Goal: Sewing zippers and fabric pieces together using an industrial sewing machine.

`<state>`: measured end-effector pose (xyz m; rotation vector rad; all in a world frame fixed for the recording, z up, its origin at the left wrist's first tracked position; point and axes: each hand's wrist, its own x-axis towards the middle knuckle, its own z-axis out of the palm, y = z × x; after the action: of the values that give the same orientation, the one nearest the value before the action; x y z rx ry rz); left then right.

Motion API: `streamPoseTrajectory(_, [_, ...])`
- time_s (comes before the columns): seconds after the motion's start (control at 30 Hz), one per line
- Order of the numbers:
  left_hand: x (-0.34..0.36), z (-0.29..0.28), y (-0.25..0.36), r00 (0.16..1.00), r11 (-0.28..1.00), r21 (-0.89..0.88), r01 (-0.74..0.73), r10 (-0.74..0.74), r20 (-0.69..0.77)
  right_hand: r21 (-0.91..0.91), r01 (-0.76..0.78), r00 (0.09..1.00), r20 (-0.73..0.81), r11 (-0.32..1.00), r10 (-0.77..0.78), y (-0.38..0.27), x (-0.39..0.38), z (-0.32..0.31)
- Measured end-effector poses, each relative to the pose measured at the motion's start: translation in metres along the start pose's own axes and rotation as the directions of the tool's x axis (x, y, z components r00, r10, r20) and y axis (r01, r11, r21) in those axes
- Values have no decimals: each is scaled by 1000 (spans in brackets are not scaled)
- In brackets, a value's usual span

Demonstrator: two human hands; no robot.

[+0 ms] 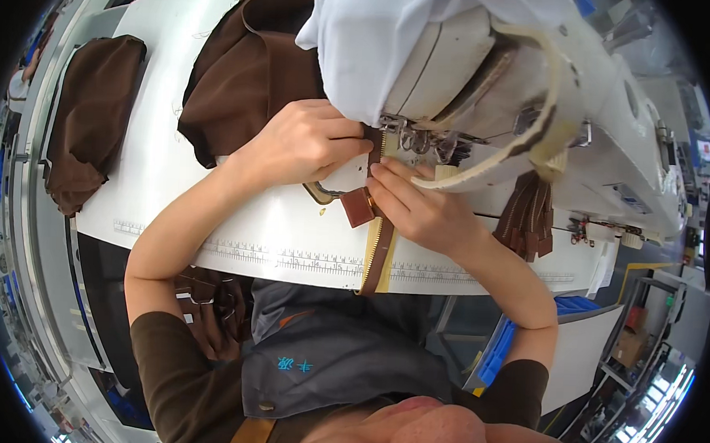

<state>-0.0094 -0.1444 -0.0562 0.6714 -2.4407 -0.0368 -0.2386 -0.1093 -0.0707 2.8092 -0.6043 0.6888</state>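
Note:
A brown zipper [379, 258] with brass-coloured teeth runs from under the sewing machine's presser foot [410, 135] down over the table's front edge, with a yellow strip alongside it. My left hand [315, 144] is closed, its fingertips pinching the brown tape just left of the foot. On the other side, a little nearer to me, my right hand [423, 205] has its fingers bent together on the zipper's edge. Between the hands lies a square reddish-brown leather-like tab [357, 207] beside the teeth. Part of the zipper is hidden under my right fingers.
The white sewing machine [612, 130] fills the right, with a white cloth [362, 48] draped over its head. Folded brown fabric [254, 82] lies behind my left arm, another brown piece [94, 119] farther left. A bundle of brown zippers [525, 217] rests beyond my right wrist.

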Motion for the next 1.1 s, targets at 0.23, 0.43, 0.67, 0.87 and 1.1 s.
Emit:
streamPoseTrajectory(0.23, [0,-5,-4,999,994,106,-17,20,-29,269,-436,894,24,859,447,2,-8,-1])
streamPoseTrajectory(0.43, [-3,-6,-11,999,991,127,-39,36,32,675,-637,679,265,371,685,25,-18,16])
streamPoseTrajectory(0.67, [-15,-25,4,958,964,-73,255,-262,-117,563,-557,799,163,610,579,-28,9,-17])
streamPoseTrajectory(0.87, [-38,-26,12,986,989,-109,102,-87,139,490,-588,807,292,644,514,-26,14,-11])
streamPoseTrajectory(1.1, [-11,-6,-18,986,958,237,-160,164,4,241,-319,931,-101,917,350,-11,6,2])
